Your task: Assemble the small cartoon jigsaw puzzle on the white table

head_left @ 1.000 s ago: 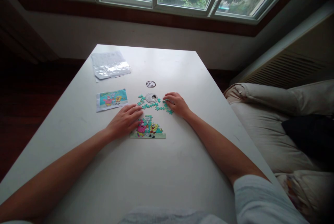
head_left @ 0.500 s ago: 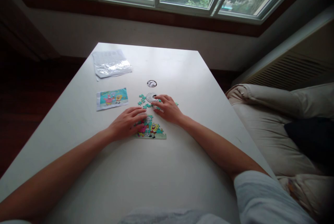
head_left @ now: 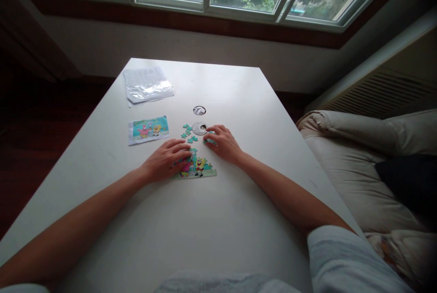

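Observation:
A partly assembled jigsaw puzzle (head_left: 200, 167) with cartoon figures lies flat on the white table. My left hand (head_left: 167, 160) rests over its left side, fingers stretched out and slightly spread, covering part of the picture. Beyond the puzzle, several loose teal puzzle pieces (head_left: 193, 139) are scattered. My right hand (head_left: 223, 143) is just right of them, its bent fingers apart over more teal pieces (head_left: 210, 141) that are partly hidden. Close to its fingertips is a round silvery disc (head_left: 199, 129) with a dark spot.
Left of the pieces lies a printed reference picture (head_left: 149, 130). Papers in a clear plastic sleeve (head_left: 148, 85) sit at the table's far left. A hole (head_left: 199, 110) in the tabletop shows crumpled white material. To the right stands a beige sofa (head_left: 341, 147) with a dark cushion (head_left: 406, 183).
My right hand has drawn back slightly to the right and down from the disc, uncovering more of it and the pieces. My left hand stays on the puzzle.

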